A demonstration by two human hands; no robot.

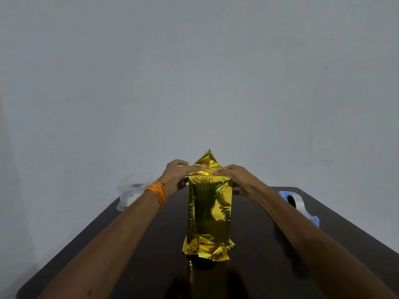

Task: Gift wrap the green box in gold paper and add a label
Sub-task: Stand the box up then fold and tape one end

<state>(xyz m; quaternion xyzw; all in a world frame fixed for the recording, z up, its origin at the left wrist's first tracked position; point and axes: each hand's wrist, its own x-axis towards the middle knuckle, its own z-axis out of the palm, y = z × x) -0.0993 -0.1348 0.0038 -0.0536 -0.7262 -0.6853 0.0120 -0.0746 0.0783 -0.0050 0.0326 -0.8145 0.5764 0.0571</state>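
The left hand (174, 175), with an orange thread band (157, 192) at its wrist, lies with straight fingers flat on the far top edge of the parcel, its thumb against the left side. The right hand (239, 180) mirrors it, fingers laid flat over the same edge from the other side. Both hands press the fold down and neither curls round anything. The right hand's lower fingers sit in shadow beside the parcel, so I am less sure of them.

Between the fingertips a triangular flap (208, 158) of gold paper (209, 212) stands upright at the far end, not yet folded down. The paper covers the long body fully, so the green box is hidden inside. The parcel lies lengthwise down the middle of the dark bench (151, 266), pointing toward the far edge.

The near end (207, 249) of the paper flares out loose and crumpled, unfolded. A blue tape dispenser (300, 203) sits by the right edge, and a clear plastic holder (131, 190) sits at the far-left corner.

As I judge it, the body wrap is done and the far end is half closed. That flap needs taping, the near end needs folding and taping, and no label shows anywhere yet.
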